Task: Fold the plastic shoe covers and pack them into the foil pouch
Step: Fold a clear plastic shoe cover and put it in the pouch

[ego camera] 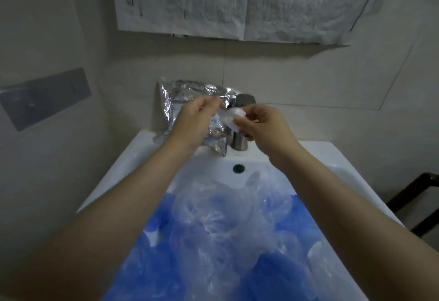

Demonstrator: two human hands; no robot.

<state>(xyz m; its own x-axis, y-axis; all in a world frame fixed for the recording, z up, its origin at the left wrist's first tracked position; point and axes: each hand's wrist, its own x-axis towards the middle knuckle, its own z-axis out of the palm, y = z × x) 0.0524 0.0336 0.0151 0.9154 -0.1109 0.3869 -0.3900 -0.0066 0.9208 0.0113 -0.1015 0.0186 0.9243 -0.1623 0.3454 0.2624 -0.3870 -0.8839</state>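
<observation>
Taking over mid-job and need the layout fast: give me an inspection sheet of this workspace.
Surface: white sink, basin heaped with covers.
Job's things: foil pouch stands on the sink's back ledge against the wall; folded clear cover at its mouth; loose blue and clear shoe covers fill the basin.
Clutter: nothing seen.
Grippers: left hand grips the pouch; right hand pinches the folded cover.
Cables: nothing seen.
Surroundings: metal faucet behind the hands, papers on the tiled wall, grey wall plate at left, dark frame at right.

Bathroom: white washbasin (123, 165), metal faucet (240, 142), tiled wall (297, 82).
</observation>
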